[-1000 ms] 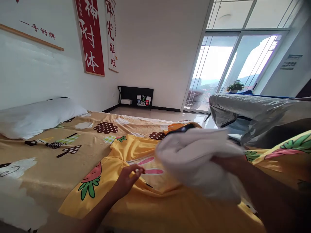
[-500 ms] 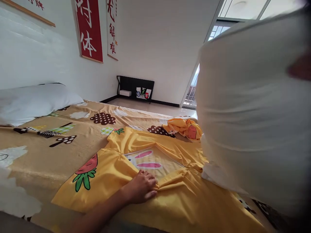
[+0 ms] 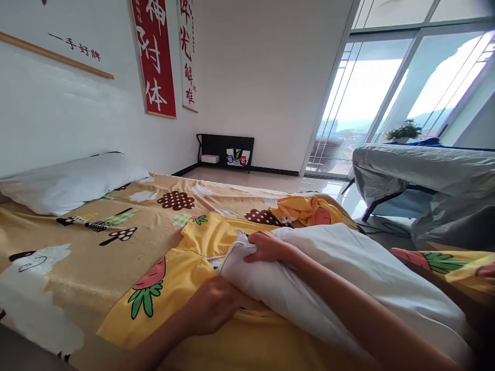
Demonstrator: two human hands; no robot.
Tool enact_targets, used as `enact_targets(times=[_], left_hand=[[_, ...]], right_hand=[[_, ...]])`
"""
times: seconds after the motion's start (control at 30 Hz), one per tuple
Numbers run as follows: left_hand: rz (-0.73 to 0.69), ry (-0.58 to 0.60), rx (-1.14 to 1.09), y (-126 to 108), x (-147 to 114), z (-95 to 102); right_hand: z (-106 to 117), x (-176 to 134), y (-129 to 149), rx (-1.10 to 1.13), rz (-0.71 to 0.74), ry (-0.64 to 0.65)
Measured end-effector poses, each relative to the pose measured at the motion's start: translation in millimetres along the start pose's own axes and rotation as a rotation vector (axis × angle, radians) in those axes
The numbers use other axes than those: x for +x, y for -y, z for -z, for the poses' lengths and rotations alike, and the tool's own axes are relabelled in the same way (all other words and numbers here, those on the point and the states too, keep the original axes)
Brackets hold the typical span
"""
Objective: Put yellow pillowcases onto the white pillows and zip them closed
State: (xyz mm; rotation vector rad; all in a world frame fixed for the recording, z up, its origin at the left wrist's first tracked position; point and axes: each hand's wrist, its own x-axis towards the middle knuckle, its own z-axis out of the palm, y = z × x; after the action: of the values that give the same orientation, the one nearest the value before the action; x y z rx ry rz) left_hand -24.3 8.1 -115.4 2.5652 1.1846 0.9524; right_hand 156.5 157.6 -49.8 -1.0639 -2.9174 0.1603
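A: Largest first?
B: One bed [image 3: 77, 268]. Two white pillows: one [image 3: 73, 180] at the head, one held pillow [image 3: 348, 273] lying across the yellow pillowcase [image 3: 216, 237].
A: Hands?
B: Two. Right hand [image 3: 266, 247] clamped on the held pillow's end; left hand [image 3: 212, 306] closed on the pillowcase just beside it.

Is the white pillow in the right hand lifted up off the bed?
No, the white pillow lies on the yellow cover, with the right hand gripping its end.
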Motion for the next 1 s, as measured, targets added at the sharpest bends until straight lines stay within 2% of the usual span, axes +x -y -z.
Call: enact_targets(times=[0.07, 0.13, 0.2, 0.3, 0.4, 0.5, 0.63, 0.73, 1.0], left_hand=[[0.156, -0.106, -0.031, 16.9, 10.6, 6.6], [0.320, -0.099, 0.033, 39.7, 26.2, 8.1], [0.384, 0.029, 0.113, 64.7, 41.7, 4.4], [0.372, 0.182, 0.165, 97.3, 57.1, -6.9], [0.338, 0.307, 0.216, 117.9, 63.2, -16.1], [0.287, 0.395, 0.267, 127.5, 66.0, -19.9], [0.257, 0.441, 0.324, 131.7, 69.1, -23.2], [0.243, 0.411, 0.353, 133.4, 73.6, -26.7], [0.268, 0.241, 0.309, 146.5, 92.6, -42.7]], right_hand=[[0.3, -3.3, -5.0, 0.000, -0.016, 0.028], [2.3, -7.6, -7.1, -0.003, -0.032, 0.044], [3.2, -10.3, -5.6, -0.013, -0.050, 0.051], [2.8, -10.6, -0.5, -0.031, -0.071, 0.063], [4.0, -7.3, 3.2, -0.044, -0.079, 0.075], [6.6, -1.6, 3.7, -0.048, -0.086, 0.089], [7.7, 5.5, 3.2, -0.049, -0.094, 0.116], [5.6, 8.8, 5.8, -0.056, -0.097, 0.128], [2.3, 23.0, 19.9, -0.100, -0.098, 0.221]])
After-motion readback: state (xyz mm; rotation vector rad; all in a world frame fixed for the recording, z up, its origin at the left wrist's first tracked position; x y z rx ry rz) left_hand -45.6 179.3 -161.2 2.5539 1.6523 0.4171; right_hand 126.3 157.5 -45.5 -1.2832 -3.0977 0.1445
